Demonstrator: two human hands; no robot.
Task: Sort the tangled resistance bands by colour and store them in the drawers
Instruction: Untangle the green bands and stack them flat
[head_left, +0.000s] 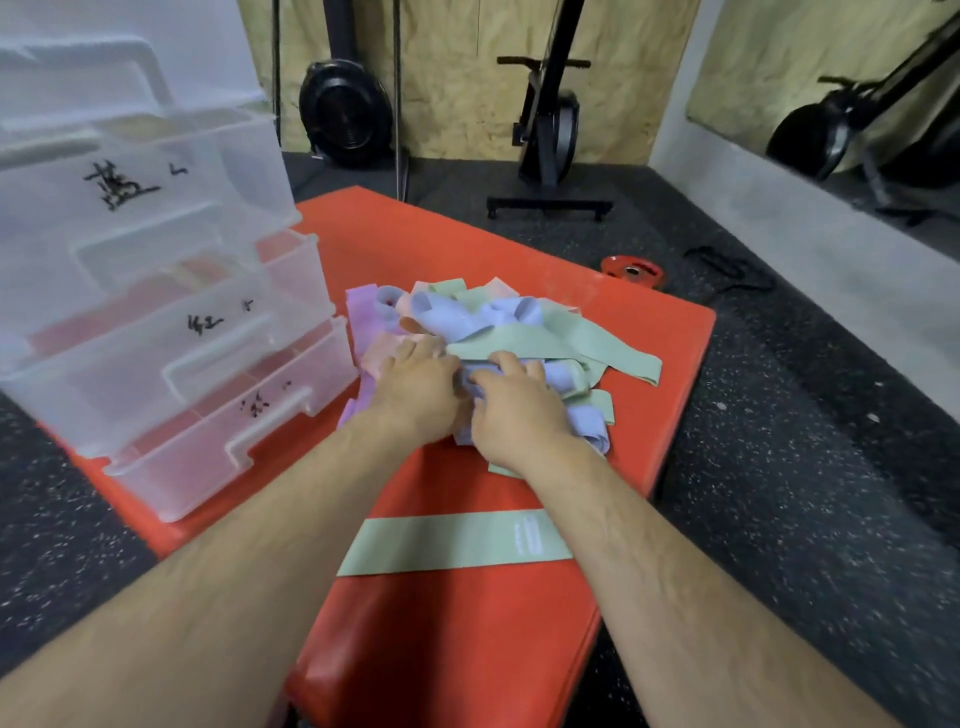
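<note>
Your right hand (519, 415) is curling its fingers round a blue band (558, 376) at the near side of the pile (519, 327). Your left hand (415, 387) is pressing on the peach and green loops beside it, and I cannot tell whether it is pinching anything.

The risk is sitting in the tangle. Green loops are crossing over the blue band, so a hard pull is likely to be dragging the whole pile toward you, or stretching the band until it is snapping back at your fingers. Loops on the right of the pile are lying near the edge of the surface (467, 249) and could be slipping to the floor (779, 467). One green band (452, 543) is lying flat between your forearms, well apart from the pile, and a careless arm could be sweeping it off.

The drawers (171, 322) are standing pulled out just left of the pile. The clear plastic is making it hard to tell what they are holding.

The surface is red and padded, sitting on a dark speckled floor. Beyond it a black machine (550, 130) is standing against a plywood wall, a small red plate (631, 270) and a black strap (727, 270) are lying on the floor, and a mirror (831, 78) is running along the right.
</note>
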